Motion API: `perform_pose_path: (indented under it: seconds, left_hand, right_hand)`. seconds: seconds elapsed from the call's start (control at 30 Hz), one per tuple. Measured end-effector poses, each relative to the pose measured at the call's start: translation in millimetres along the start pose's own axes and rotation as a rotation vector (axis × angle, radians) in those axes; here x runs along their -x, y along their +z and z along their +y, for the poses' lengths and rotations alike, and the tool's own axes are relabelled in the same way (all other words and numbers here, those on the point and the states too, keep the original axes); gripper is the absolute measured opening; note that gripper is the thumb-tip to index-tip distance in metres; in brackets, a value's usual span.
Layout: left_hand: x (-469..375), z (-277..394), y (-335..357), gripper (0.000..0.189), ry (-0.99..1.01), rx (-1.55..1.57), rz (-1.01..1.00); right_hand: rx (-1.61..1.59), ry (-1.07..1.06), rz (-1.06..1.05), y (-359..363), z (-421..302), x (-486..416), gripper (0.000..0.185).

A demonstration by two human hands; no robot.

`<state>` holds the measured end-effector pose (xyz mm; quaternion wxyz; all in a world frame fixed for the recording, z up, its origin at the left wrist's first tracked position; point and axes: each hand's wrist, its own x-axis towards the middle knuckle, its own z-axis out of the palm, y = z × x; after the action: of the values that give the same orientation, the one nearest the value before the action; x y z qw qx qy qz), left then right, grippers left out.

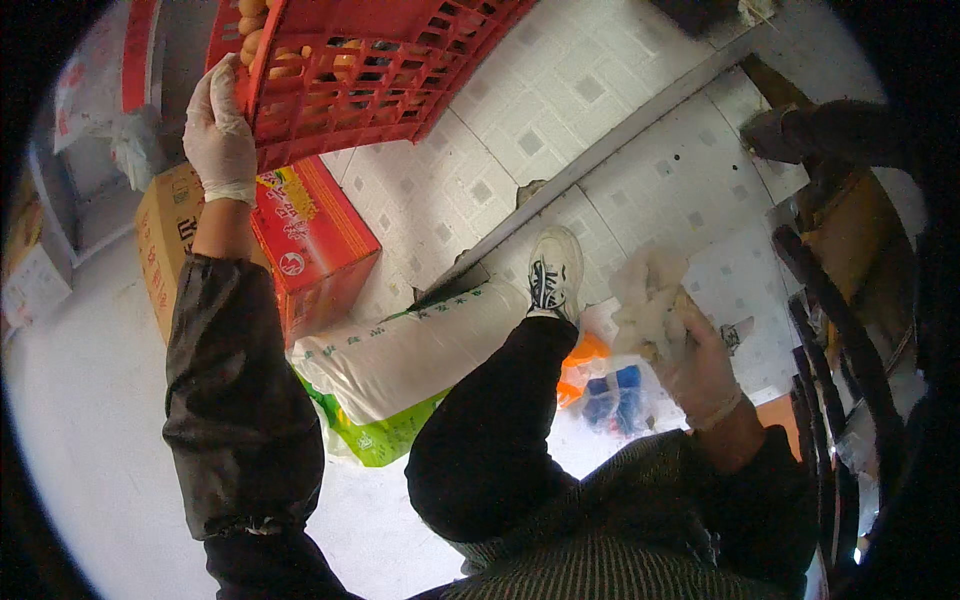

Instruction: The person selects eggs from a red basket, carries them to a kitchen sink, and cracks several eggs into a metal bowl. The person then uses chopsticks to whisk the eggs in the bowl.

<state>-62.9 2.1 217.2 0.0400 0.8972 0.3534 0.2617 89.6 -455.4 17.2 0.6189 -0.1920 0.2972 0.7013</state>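
In a thin pale glove, my left hand (220, 135) grips the near upper edge of a red plastic crate (337, 97) at the top left. Brown eggs (253, 30) show at its rim and through its lattice wall. My right hand (694, 360), also gloved, is low at the right, closed around a crumpled whitish, translucent bundle (649, 300) that looks like gloves or thin plastic; the blur leaves its kind uncertain.
Below the crate stand a red printed carton (315, 240) and a brown cardboard box (161, 255). A white sack (412, 352) lies over green packaging (382, 439). A raised sill (585, 165) crosses the tiled floor. Orange and blue plastic packets (613, 401) lie beside my leg; dark bars (847, 322) stand at the right.
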Motion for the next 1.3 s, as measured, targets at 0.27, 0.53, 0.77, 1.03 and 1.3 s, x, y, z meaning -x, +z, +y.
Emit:
perform_pose_path:
  seconds: [0.27, 0.53, 0.77, 1.03, 1.3]
  left_hand:
    - [1, -8, -1, 0.037, -0.030, -0.077, -0.010]
    - [3, 1, 5, 0.040, -0.138, -0.038, -0.019]
    - [0, 31, -5, 0.029, -0.260, -0.089, -0.072]
    - [-6, 15, -9, 0.025, -0.004, -0.038, -0.086]
    - [-112, -71, 4, 0.052, -0.306, 0.075, -0.051]
  right_hand:
    - [0.063, 0.018, -0.105, -11, 8, 18, 0.047]
    - [0.350, -0.165, -0.076, 20, -15, 44, 0.052]
    - [0.101, -0.158, -0.186, 80, -38, 41, 0.051]
    - [0.189, -0.322, -0.019, 166, -45, -9, 0.047]
    - [0.205, -0.393, -0.028, 228, -49, -53, 0.044]
